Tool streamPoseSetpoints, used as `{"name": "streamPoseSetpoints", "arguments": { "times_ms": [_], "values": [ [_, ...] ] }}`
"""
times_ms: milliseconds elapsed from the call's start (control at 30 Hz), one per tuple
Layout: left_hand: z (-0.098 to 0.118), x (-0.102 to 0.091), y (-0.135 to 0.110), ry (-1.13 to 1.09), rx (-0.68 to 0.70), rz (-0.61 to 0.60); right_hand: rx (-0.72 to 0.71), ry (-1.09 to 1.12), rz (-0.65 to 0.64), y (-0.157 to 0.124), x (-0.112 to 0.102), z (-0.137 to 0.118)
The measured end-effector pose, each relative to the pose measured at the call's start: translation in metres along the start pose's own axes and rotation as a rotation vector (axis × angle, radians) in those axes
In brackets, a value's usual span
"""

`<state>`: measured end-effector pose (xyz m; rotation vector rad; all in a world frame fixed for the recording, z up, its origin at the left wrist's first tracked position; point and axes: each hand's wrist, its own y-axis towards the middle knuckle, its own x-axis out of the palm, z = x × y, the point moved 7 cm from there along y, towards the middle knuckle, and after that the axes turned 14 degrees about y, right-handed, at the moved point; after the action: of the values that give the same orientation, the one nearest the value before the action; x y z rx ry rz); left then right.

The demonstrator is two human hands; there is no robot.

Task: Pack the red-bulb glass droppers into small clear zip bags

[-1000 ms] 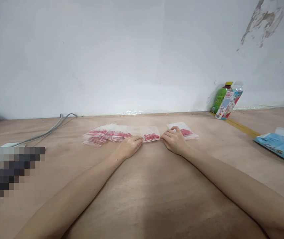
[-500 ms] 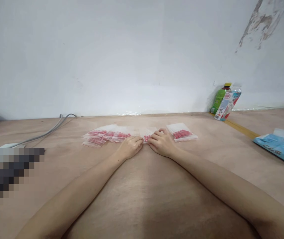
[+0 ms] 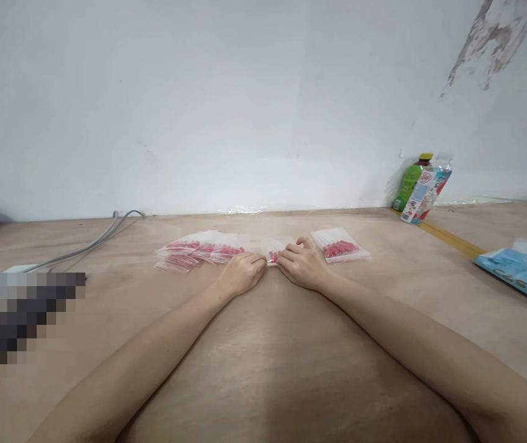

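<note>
Both my hands rest far out on a brown wooden tabletop. My left hand and my right hand meet at one small clear zip bag with red pieces; their fingertips are curled and pinched on its near edge. Left of it lies a fanned row of similar bags. Another single bag of red pieces lies just right of my right hand, untouched.
A grey cable runs from the wall to a white block at the left. A green bottle and a clear bottle lean against the white wall at the right. A blue packet lies at the right edge.
My right hand left the bag on the right and slid left to the middle bag, meeting my left hand there. Since half a second ago both hands have hardly moved.
</note>
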<state>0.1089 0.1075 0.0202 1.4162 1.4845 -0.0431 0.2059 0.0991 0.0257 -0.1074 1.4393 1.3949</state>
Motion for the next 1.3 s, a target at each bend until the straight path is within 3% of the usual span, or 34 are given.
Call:
{"name": "streamPoseSetpoints", "arguments": {
  "times_ms": [300,667,833,1033,1133,1200,1300],
  "values": [
    [0.001,0.000,-0.001,-0.040,0.003,-0.006,0.084,-0.027,-0.018,-0.038,-0.018,0.029],
    [0.000,-0.004,0.000,-0.031,-0.028,-0.015,0.285,0.089,-0.097,-0.029,-0.007,0.026],
    [-0.014,-0.013,-0.002,0.062,-0.157,-0.020,0.314,0.005,-0.069,-0.032,-0.002,0.036],
    [-0.031,-0.016,-0.013,0.265,-0.350,-0.153,0.255,-0.040,0.118,-0.057,-0.038,0.079],
    [-0.036,-0.015,-0.020,0.271,-0.428,-0.217,0.304,-0.086,0.181,-0.083,-0.057,0.104],
    [-0.039,-0.011,-0.024,0.248,-0.459,-0.268,0.370,-0.092,0.184,-0.104,-0.066,0.115],
    [-0.038,-0.007,-0.025,0.210,-0.445,-0.294,0.439,-0.026,0.068,-0.129,-0.068,0.120]
  ]
}}
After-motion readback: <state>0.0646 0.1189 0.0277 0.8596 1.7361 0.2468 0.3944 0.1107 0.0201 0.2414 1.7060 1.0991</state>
